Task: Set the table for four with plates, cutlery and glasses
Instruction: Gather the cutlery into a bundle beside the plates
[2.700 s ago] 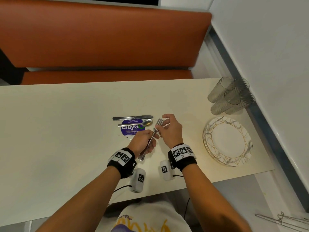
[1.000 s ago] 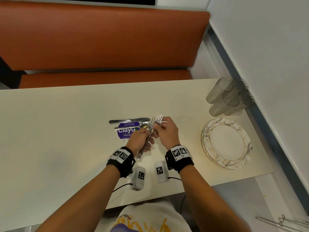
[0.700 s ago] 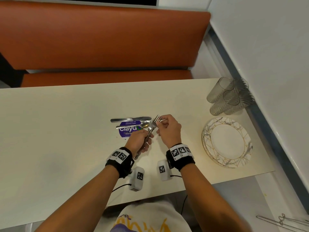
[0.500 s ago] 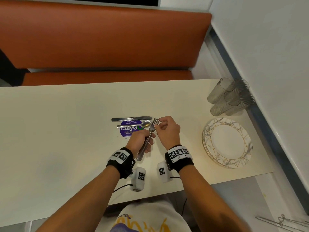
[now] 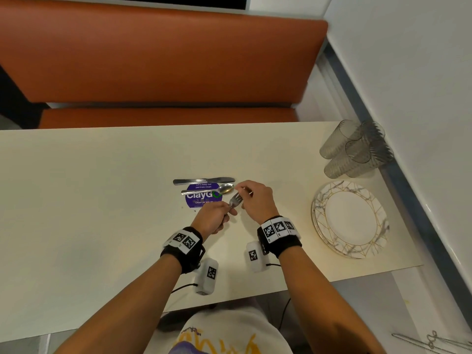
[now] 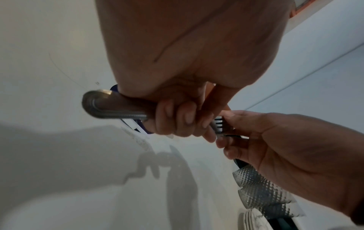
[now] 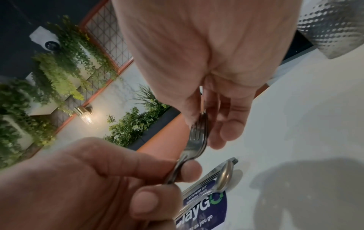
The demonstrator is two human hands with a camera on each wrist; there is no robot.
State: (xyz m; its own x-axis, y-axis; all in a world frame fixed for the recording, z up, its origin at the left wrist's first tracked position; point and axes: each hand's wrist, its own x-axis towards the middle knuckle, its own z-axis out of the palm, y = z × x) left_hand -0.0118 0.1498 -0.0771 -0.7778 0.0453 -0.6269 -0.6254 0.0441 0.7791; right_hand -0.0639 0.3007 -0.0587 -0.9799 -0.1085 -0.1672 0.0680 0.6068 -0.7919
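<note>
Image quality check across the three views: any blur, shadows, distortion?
Head view: sharp, evenly lit, wide-angle bending of the table edge. Left wrist view: dim; left hand close and soft, hand shadows on the table. Right wrist view: right hand blurred, forks fairly sharp, a wall lamp glares.

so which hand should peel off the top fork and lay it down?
Right, probably. The right hand already pinches the tines of the stacked steel forks, and its side of the cream table holds the gold-patterned plates. The left hand grips the handles and can steady the rest.
</note>
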